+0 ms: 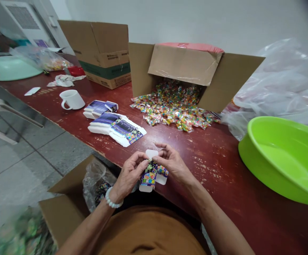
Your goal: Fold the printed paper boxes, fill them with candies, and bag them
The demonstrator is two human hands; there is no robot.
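Observation:
My left hand [128, 173] and my right hand [172, 164] both pinch a small printed paper carton [150, 175], white with a purple, colourful pattern, just above the table's near edge. Its white flaps stick out at top and bottom. A white beaded bracelet [113, 198] circles my left wrist. Beyond my hands, two stacks of similar cartons [116, 129] lie on the dark red table [212, 156]. Further off, a heap of small colourful wrapped sweets [172, 108] spills from a tipped cardboard box [184, 65].
A lime green plastic basin [283, 159] stands at the right, near a clear plastic bag [275, 92]. A white mug [72, 100] and a second cardboard box [104, 53] stand further along the table. An open carton [63, 209] holding a plastic bag sits below the near edge.

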